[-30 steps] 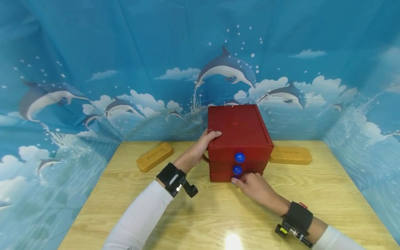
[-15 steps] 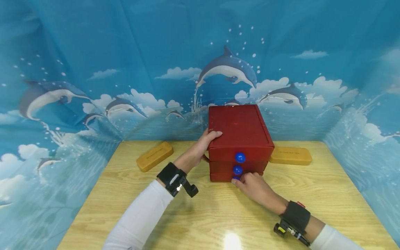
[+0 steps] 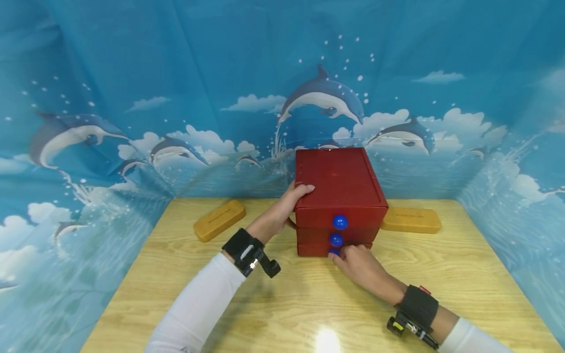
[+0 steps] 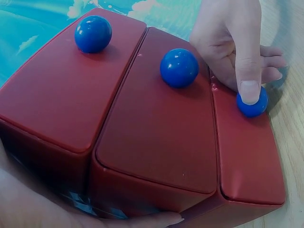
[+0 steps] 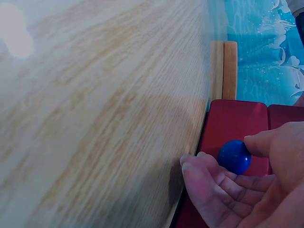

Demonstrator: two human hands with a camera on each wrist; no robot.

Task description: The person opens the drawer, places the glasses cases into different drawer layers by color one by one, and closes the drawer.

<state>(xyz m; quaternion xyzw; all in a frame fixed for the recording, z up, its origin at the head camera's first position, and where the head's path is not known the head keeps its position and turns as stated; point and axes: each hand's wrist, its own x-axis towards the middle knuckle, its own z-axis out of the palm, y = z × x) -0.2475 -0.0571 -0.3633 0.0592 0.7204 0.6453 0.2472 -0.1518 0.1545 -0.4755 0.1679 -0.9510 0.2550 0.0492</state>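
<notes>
A red box (image 3: 337,179) with three stacked drawers stands at the back of the table, each drawer front bearing a round blue knob. My left hand (image 3: 284,208) holds the box at its left side, the thumb lying over the top edge and the other fingers along the side wall. Low at the front, my right hand (image 3: 364,267) pinches the bottom knob (image 4: 254,109). In the right wrist view the thumb meets this blue ball (image 5: 234,156) from one side, the curled fingers from the other. Above it, the middle knob (image 3: 336,239) and top knob (image 3: 340,222) are untouched.
A yellow-brown oblong block (image 3: 219,220) lies left of the box. Another such block (image 3: 410,220) lies to the right, close to the box. Behind the wood-grain table (image 3: 282,314) hangs a blue backdrop (image 3: 220,59) printed with dolphins, which also covers both sides.
</notes>
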